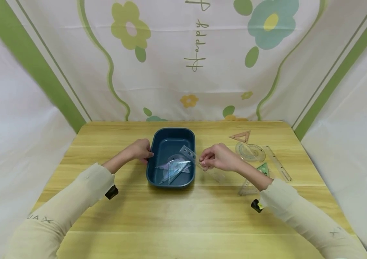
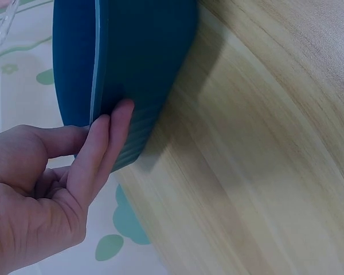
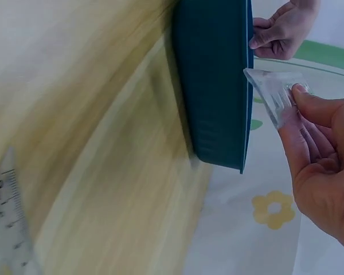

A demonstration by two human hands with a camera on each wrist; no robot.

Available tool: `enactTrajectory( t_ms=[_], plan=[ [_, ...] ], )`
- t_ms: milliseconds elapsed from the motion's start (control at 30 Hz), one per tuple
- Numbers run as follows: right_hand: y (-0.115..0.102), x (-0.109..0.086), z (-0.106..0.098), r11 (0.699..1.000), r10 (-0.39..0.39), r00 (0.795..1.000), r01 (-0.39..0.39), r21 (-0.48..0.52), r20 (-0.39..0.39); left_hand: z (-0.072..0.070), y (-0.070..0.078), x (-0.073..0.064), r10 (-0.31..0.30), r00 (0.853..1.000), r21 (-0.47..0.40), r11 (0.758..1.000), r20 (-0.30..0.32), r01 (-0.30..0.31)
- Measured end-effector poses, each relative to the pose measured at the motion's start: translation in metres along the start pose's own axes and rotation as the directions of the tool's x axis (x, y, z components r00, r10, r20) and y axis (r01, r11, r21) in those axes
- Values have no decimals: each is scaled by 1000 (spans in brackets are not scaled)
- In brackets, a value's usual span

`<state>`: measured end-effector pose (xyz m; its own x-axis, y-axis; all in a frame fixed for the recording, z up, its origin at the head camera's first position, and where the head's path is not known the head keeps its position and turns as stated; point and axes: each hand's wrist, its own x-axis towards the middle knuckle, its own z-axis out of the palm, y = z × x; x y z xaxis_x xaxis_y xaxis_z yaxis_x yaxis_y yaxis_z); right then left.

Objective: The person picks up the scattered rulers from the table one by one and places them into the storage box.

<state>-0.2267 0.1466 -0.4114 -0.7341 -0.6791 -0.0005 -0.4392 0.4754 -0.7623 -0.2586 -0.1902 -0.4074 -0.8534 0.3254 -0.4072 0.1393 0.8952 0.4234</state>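
Observation:
A dark blue plastic box (image 1: 170, 186) stands on the table, holding several clear set squares (image 1: 177, 171) that overlap one another. My left hand (image 1: 141, 149) pinches the box's left rim, with thumb inside and fingers against the outer wall (image 2: 139, 74). Between the thumb and fingers of my right hand (image 1: 220, 157) is a clear ruler (image 1: 188, 153), held just right of the box. The ruler's far end reaches over the right rim into the box, above the set squares. In the right wrist view the ruler (image 3: 270, 94) is seen tilted and close to the rim.
Right of my right hand lie an orange set square (image 1: 246, 136), a clear round protractor (image 1: 257, 153), another clear ruler (image 1: 279, 163) and a green-topped triangle (image 1: 263, 168) partly behind the forearm. A flowered curtain (image 1: 167, 79) hangs behind the wooden table (image 1: 177, 230).

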Motion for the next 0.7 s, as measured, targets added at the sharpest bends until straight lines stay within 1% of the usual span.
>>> enactTrajectory(
  t_ms=[100, 200, 333, 467, 567, 700],
  plan=[
    [-5, 10, 0, 1000, -15, 1000, 15, -14, 8, 0, 0, 1, 10, 1000, 6, 1000, -8, -10],
    [-11, 20, 0, 997, -57, 998, 58, -43, 16, 0, -1, 1, 3, 1000, -7, 1000, -12, -3],
    [-19, 34, 0, 987, -112, 993, 116, -115, 37, 1, -1, 1, -12, 1000, -28, 1000, -8, 11],
    [-26, 47, 1, 973, -131, 988, 143, -183, 76, 1, -1, 1, -15, 1000, -29, 999, -5, 14],
    [-31, 56, 2, 956, -144, 984, 166, -242, 105, 1, -1, 1, -7, 1000, -22, 1000, -6, 7],
    [-35, 68, 3, 910, -191, 971, 231, -344, 145, 1, 0, 1, -5, 1000, -18, 1000, -5, 5]
  ],
)
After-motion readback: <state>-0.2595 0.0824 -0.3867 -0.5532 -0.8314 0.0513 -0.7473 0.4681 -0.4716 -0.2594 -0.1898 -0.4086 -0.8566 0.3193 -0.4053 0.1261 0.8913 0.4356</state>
